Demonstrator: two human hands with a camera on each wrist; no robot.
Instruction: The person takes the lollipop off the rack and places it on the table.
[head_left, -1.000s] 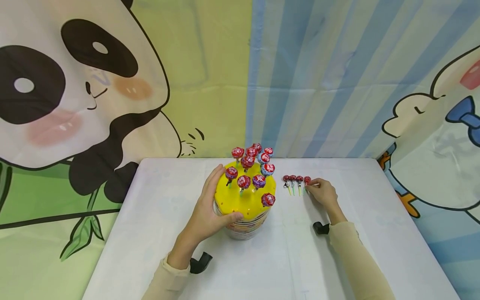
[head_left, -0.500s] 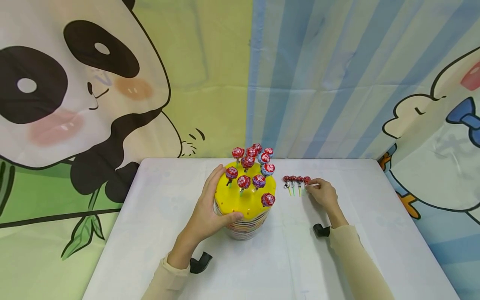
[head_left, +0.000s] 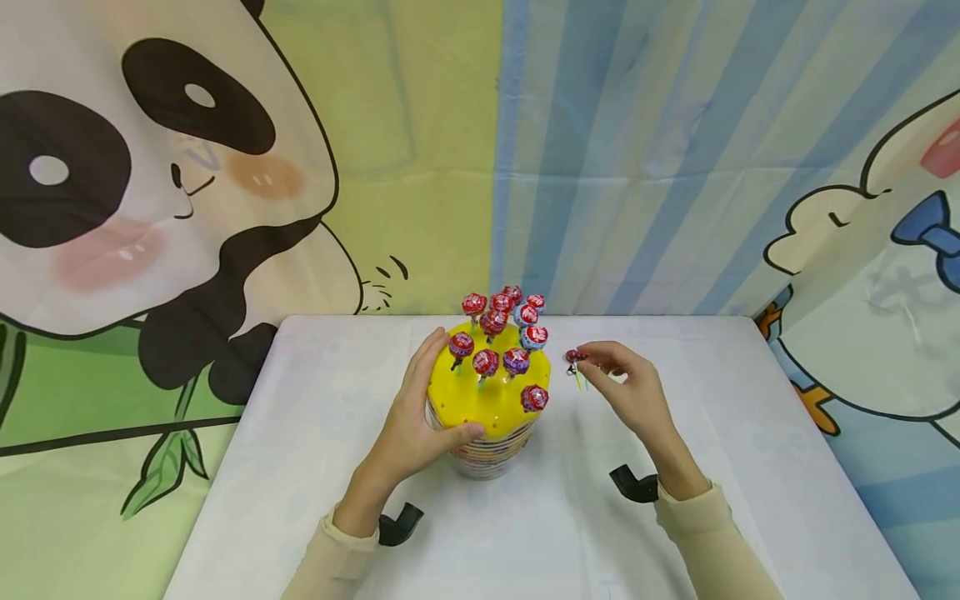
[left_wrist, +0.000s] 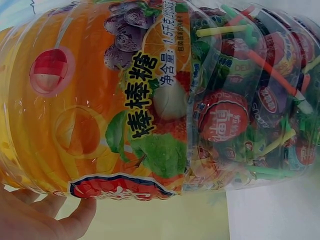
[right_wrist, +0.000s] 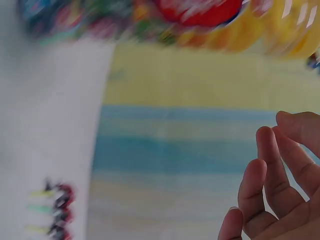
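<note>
At the far left, a printed panda [head_left: 225,233] fills the backdrop behind the white table [head_left: 255,500]. Next, the left hand [head_left: 408,425] grips the upper side of the candy jar [head_left: 483,458], thumb at the front and fingers along the left side. The jar stands upright. Its yellow lid [head_left: 491,404] carries the standing lollipops [head_left: 493,322], heads uppermost, spread over the top surface.

To the right of the jar, apart from it, the loose lollipops [head_left: 572,356] lie side by side on the table; the head view shows them partly hidden, and the right wrist view shows three. The right hand [head_left: 630,387] is over this row, thumb and forefinger tips close together. Whether a lollipop is pinched between them cannot be determined.

Step in hand, as judged: picking lollipops from the row and mounting them on the lid, with the jar steadied. Next move: confirm a secure pinch on one stick, carry it leftward, align it vertically over a free lid position, and maintain the left-side grip during insertion.
</note>
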